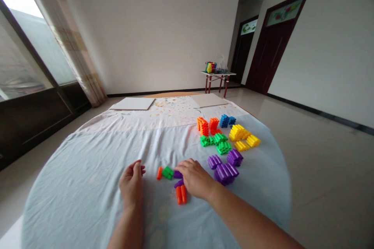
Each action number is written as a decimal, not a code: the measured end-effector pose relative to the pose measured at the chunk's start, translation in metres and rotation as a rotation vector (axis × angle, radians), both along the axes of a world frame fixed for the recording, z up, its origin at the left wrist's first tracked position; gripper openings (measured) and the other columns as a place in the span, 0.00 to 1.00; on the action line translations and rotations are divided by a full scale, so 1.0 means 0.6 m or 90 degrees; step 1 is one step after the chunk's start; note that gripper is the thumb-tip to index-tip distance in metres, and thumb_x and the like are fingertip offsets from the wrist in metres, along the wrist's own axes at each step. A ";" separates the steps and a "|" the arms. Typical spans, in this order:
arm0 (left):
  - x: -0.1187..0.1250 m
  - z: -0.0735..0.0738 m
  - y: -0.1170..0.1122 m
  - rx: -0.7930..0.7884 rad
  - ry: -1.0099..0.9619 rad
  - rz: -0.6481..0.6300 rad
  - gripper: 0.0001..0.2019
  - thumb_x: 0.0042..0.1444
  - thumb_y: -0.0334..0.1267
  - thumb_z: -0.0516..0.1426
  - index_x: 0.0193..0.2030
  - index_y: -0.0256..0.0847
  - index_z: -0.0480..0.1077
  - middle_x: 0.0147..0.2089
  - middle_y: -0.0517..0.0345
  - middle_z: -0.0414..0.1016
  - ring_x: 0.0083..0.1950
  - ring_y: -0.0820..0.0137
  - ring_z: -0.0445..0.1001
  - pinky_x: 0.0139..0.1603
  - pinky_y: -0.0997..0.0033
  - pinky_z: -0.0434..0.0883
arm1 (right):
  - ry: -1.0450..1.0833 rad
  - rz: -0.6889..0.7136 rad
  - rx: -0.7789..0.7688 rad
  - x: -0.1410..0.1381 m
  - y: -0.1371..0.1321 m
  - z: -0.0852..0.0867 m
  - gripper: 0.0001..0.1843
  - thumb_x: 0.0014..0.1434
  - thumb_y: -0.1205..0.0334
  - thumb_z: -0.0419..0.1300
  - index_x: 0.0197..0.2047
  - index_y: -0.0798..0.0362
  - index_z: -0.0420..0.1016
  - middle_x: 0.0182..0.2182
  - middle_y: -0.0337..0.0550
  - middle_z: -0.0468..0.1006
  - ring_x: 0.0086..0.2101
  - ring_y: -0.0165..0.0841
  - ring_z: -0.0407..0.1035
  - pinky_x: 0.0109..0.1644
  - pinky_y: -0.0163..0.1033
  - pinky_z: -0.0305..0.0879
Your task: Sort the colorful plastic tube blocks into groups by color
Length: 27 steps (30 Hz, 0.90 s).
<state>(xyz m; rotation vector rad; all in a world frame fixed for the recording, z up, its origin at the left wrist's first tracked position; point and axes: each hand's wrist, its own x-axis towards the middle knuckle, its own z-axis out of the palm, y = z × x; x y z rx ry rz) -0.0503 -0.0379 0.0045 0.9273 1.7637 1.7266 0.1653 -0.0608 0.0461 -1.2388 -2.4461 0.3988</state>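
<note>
My right hand [195,178] reaches over a small group of plastic tube blocks, its fingertips closed on a purple block [177,174]. A second purple block [179,183] lies just below, partly hidden by the hand. Two joined orange blocks [181,195] are nearest to me. Left of the fingertips sit green blocks [167,173] and a single orange block [159,173]. To the left of this group, my left hand [132,183] rests near the cloth with its fingers curled in; whatever may be inside it is hidden.
Sorted stacks stand on the right: purple [226,173], green [223,147], yellow [238,132], orange [202,126] and blue [224,121]. Two flat boards, one left [133,104] and one right [210,100], lie at the cloth-covered table's [87,171] far end. Beyond is a small table [217,74] with bags.
</note>
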 end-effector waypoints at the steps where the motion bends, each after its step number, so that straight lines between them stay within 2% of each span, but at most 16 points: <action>1: -0.001 -0.001 0.000 0.003 -0.005 0.003 0.20 0.46 0.49 0.55 0.39 0.35 0.72 0.26 0.59 0.71 0.29 0.70 0.70 0.34 0.69 0.68 | -0.022 -0.006 -0.007 -0.001 0.002 0.000 0.21 0.55 0.75 0.50 0.49 0.52 0.71 0.46 0.46 0.73 0.49 0.36 0.62 0.52 0.41 0.59; 8: -0.008 -0.011 0.006 0.019 -0.038 0.010 0.20 0.47 0.50 0.55 0.40 0.36 0.72 0.26 0.60 0.71 0.28 0.72 0.69 0.32 0.71 0.67 | -0.133 -0.067 -0.035 0.021 -0.018 0.006 0.21 0.54 0.73 0.50 0.49 0.52 0.70 0.44 0.49 0.73 0.47 0.39 0.63 0.49 0.43 0.59; 12: -0.015 -0.020 0.011 0.011 -0.048 0.015 0.21 0.47 0.51 0.56 0.42 0.37 0.73 0.28 0.60 0.71 0.29 0.72 0.70 0.34 0.71 0.67 | -0.121 -0.071 -0.026 0.016 -0.012 0.002 0.19 0.54 0.74 0.50 0.47 0.53 0.71 0.40 0.48 0.74 0.45 0.38 0.64 0.48 0.41 0.60; 17: -0.021 -0.020 0.012 -0.025 -0.019 0.015 0.21 0.48 0.52 0.55 0.43 0.39 0.73 0.29 0.59 0.72 0.31 0.69 0.71 0.38 0.67 0.67 | -0.068 -0.197 -0.004 -0.004 0.010 -0.007 0.15 0.56 0.69 0.52 0.47 0.54 0.70 0.41 0.50 0.74 0.45 0.38 0.66 0.48 0.40 0.61; 22: -0.022 -0.014 0.012 -0.062 -0.003 0.024 0.20 0.48 0.52 0.55 0.43 0.42 0.73 0.29 0.60 0.73 0.33 0.69 0.72 0.41 0.67 0.68 | -0.072 -0.170 -0.024 -0.004 0.014 -0.014 0.12 0.54 0.68 0.53 0.42 0.54 0.70 0.39 0.49 0.74 0.43 0.38 0.67 0.46 0.40 0.63; 27: -0.024 -0.016 0.011 -0.074 0.013 0.021 0.21 0.47 0.53 0.55 0.43 0.43 0.74 0.29 0.60 0.74 0.34 0.67 0.73 0.41 0.65 0.68 | -0.007 -0.156 -0.010 0.002 0.004 0.000 0.17 0.50 0.73 0.54 0.44 0.54 0.70 0.40 0.49 0.72 0.45 0.38 0.66 0.50 0.41 0.63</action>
